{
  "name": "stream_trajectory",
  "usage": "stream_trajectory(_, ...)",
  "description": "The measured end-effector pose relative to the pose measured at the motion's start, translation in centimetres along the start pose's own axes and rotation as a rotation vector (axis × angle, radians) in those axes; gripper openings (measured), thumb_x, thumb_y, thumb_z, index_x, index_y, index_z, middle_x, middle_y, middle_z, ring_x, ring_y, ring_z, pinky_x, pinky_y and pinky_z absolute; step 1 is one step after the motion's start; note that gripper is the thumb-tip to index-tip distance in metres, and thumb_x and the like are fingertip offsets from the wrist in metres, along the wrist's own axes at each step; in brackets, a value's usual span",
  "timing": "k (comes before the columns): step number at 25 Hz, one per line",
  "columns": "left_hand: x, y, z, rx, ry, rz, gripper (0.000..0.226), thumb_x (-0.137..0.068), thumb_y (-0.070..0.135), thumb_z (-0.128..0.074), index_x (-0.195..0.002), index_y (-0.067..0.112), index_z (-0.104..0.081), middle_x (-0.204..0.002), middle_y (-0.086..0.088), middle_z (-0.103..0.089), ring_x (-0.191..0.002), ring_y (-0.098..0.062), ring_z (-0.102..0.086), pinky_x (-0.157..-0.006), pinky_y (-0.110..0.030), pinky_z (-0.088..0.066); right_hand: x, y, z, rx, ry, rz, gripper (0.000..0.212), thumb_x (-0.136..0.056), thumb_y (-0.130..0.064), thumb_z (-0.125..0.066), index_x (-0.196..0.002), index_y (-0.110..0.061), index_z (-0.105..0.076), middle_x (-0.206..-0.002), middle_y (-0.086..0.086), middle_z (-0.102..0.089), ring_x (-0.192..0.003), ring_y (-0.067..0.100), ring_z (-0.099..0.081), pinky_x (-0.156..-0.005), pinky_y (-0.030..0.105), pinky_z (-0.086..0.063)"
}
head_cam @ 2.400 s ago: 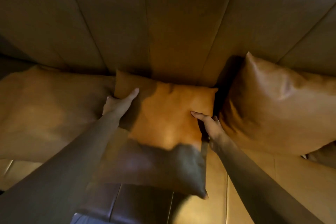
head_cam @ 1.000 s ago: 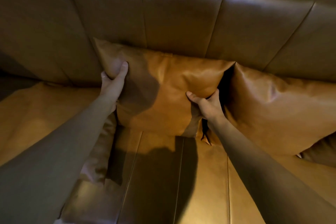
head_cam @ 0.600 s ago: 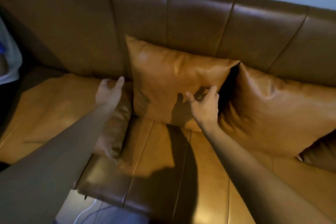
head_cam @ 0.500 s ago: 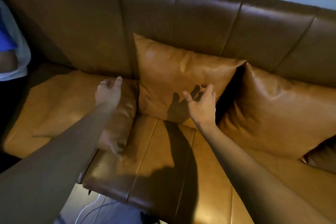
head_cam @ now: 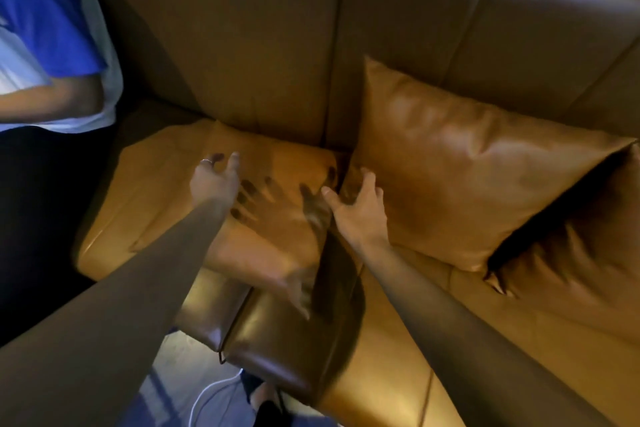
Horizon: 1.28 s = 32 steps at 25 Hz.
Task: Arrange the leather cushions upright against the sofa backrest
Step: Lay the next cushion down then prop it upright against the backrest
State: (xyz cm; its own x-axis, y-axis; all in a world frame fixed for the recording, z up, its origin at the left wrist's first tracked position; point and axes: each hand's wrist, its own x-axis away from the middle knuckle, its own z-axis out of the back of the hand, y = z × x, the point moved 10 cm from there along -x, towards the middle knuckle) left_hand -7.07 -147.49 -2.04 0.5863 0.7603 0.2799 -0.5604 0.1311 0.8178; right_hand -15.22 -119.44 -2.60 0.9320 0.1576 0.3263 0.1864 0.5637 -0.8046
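We reached both arms toward a flat cushion (head_cam: 270, 204) lying on the sofa seat (head_cam: 398, 340), its far edge at the foot of the backrest (head_cam: 263, 38). Our left hand (head_cam: 214, 180) hovered over it with fingers spread, gripping nothing; a ring showed on one finger. Our right hand (head_cam: 360, 208) was spread too, at the cushion's right edge; we could not tell whether it touched. Beside it an upright cushion (head_cam: 467, 177) leaned on the backrest. A third cushion (head_cam: 581, 239) was cut off at the right. Another person's sleeve (head_cam: 52, 10) showed at the left edge, mostly out of frame.
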Motion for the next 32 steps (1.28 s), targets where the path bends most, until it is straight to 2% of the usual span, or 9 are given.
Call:
stream_trajectory(3,-5.0,-2.7,0.2,-0.070,-0.054,0.096,0.063,-0.098,0.054,-0.050,-0.152,0.026,-0.037,-0.146,-0.008,-0.050,-0.121,-0.027,-0.057,-0.098,-0.038,-0.048,-3.1,1.4,-5.7,-0.024,-0.044,-0.190,0.093,-0.089,-0.062,-0.061,-0.160,-0.033,-0.008,-0.167,0.008,-0.020,-0.149,0.038,-0.026,-0.116,0.049,-0.029)
stream_trajectory(7,-10.2,-6.2,-0.8,-0.191,-0.171,0.146,0.082,-0.086,0.070,-0.055,-0.153,0.029,-0.031,-0.148,-0.008,-0.049,-0.135,-0.037,-0.047,-0.113,-0.055,-0.036,-6.3,5.1,-10.4,-0.032,-0.054,-0.471,0.111,-0.074,-0.084,-0.053,-0.159,-0.025,-0.014,-0.162,0.013,-0.031,-0.141,0.042,-0.039,-0.113,0.053,-0.037)
stream_trajectory(12,-15.2,-8.8,-1.8,-0.273,-0.258,0.228,0.123,-0.045,0.093,-0.049,-0.151,0.034,-0.028,-0.150,-0.008,-0.043,-0.136,-0.041,-0.043,-0.112,-0.063,-0.031,-8.7,7.2,-11.3,-0.104,0.053,-0.644,0.096,-0.083,-0.071,-0.061,-0.151,-0.017,-0.020,-0.152,0.020,-0.038,-0.131,0.046,-0.045,-0.101,0.051,-0.042)
stream_trajectory(15,-16.3,-9.2,-2.4,-0.264,-0.298,0.277,0.128,-0.045,0.093,-0.054,-0.154,0.036,-0.020,-0.156,-0.009,-0.036,-0.139,-0.043,-0.038,-0.112,-0.064,-0.030,-9.4,7.5,-11.6,-0.130,0.055,-0.667,0.098,-0.083,-0.066,-0.066,-0.151,-0.015,-0.019,-0.149,0.019,-0.041,-0.130,0.044,-0.046,-0.095,0.045,-0.043)
stream_trajectory(19,-17.1,-9.7,-2.7,-0.213,-0.312,0.331,0.142,-0.032,0.098,-0.058,-0.154,0.037,-0.018,-0.156,-0.009,-0.035,-0.138,-0.044,-0.038,-0.111,-0.065,-0.031,-10.0,7.7,-12.1,-0.251,0.039,-0.656,0.115,-0.071,-0.064,-0.079,-0.155,-0.018,-0.016,-0.152,0.017,-0.039,-0.135,0.043,-0.043,-0.109,0.056,-0.041)
stream_trajectory(22,-17.1,-9.6,-2.4,-0.186,-0.289,0.344,0.150,-0.025,0.100,-0.059,-0.153,0.031,-0.022,-0.153,-0.010,-0.040,-0.135,-0.043,-0.042,-0.110,-0.064,-0.033,-9.5,6.8,-12.3,-0.324,0.015,-0.633,0.144,-0.038,-0.072,-0.085,-0.156,-0.021,-0.021,-0.152,0.014,-0.043,-0.135,0.042,-0.045,-0.109,0.059,-0.041)
stream_trajectory(24,-16.5,-8.5,-1.7,-0.157,-0.269,0.336,0.143,-0.034,0.095,-0.064,-0.153,0.027,-0.024,-0.152,-0.011,-0.041,-0.135,-0.042,-0.043,-0.110,-0.063,-0.034,-9.3,6.0,-12.0,-0.364,0.029,-0.588,0.152,-0.024,-0.069,-0.086,-0.155,-0.019,-0.026,-0.148,0.013,-0.047,-0.132,0.040,-0.049,-0.107,0.059,-0.043)
stream_trajectory(28,-16.2,-5.9,0.3,-0.060,-0.167,0.295,0.115,-0.062,0.076,-0.073,-0.152,0.020,-0.028,-0.151,-0.012,-0.043,-0.134,-0.041,-0.044,-0.110,-0.056,-0.038,-8.9,2.7,-10.8,-0.402,0.055,-0.516,0.145,-0.026,-0.058,-0.090,-0.151,-0.014,-0.031,-0.142,0.011,-0.054,-0.127,0.036,-0.054,-0.106,0.054,-0.046)
stream_trajectory(32,-17.3,-0.5,2.7,0.052,-0.078,0.188,0.111,-0.066,0.075,-0.072,-0.152,0.017,-0.032,-0.150,-0.011,-0.046,-0.133,-0.037,-0.046,-0.109,-0.051,-0.039,-9.8,-2.2,-8.5,-0.448,0.130,-0.402,0.115,-0.049,-0.037,-0.097,-0.144,-0.014,-0.035,-0.133,0.008,-0.059,-0.122,0.034,-0.058,-0.104,0.052,-0.048)
